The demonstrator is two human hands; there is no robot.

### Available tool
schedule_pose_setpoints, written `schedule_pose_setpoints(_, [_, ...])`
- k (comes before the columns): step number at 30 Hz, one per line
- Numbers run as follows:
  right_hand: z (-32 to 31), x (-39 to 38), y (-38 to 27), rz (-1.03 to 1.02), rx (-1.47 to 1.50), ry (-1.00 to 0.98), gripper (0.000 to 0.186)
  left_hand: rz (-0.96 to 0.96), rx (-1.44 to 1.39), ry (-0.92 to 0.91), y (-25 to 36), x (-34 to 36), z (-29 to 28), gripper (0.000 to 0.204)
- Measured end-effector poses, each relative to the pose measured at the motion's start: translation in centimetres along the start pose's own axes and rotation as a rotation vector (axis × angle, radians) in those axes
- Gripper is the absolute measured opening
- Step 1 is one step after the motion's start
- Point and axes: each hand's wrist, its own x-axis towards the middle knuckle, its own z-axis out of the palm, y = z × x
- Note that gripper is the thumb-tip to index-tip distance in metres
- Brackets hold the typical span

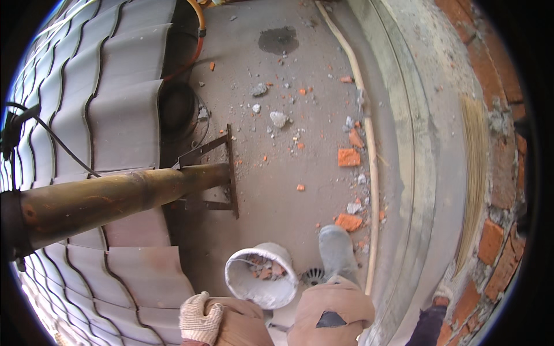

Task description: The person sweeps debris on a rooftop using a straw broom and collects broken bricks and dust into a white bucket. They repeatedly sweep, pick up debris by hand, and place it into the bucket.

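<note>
My left hand point(201, 320), in a knitted glove, rests at my trouser knee point(245, 323), its fingers curled together against the cloth. My right hand point(445, 293), also gloved and partly hidden at the lower right, grips the end of a straw broom point(472, 173) lying upward along the brick wall. In front of me a white-crusted bucket point(234, 271) holds brick rubble point(268, 269). My grey boot point(337, 248) stands beside a round drain grate point(314, 275).
Scattered brick pieces point(348, 157) and grey chunks point(279, 119) cover the floor point(283, 207). A long wooden pole point(372, 207) lies along the ledge point(412, 190) by the brick wall point(497, 173). A metal post point(109, 199) with a bracket crosses the left, above roof tiles point(124, 124).
</note>
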Motion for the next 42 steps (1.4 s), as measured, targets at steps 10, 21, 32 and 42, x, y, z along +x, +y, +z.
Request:
schedule_pose_setpoints(10, [-26.5, 11.7, -33.0, -0.895, 1.253, 0.317, 0.061, 0.316, -0.146, -0.038, 4.8, 21.4, 7.1, 0.061])
schedule_pose_setpoints(21, [-31.5, 35.1, -49.3, -0.905, 0.404, 0.822, 0.064, -0.373, -0.346, 0.258, 15.3, 39.0, 20.2, 0.095])
schedule_pose_setpoints(32, [-32.7, 30.2, -48.9, -0.852, 0.519, 0.691, 0.061, 0.337, -0.362, 0.56, 20.7, 41.6, 18.6, 0.047])
schedule_pose_setpoints(42, [-32.2, 31.8, -49.9, -0.887, 0.462, 0.732, 0.057, 0.439, -0.38, 0.214, 18.7, 38.4, 17.8, 0.047])
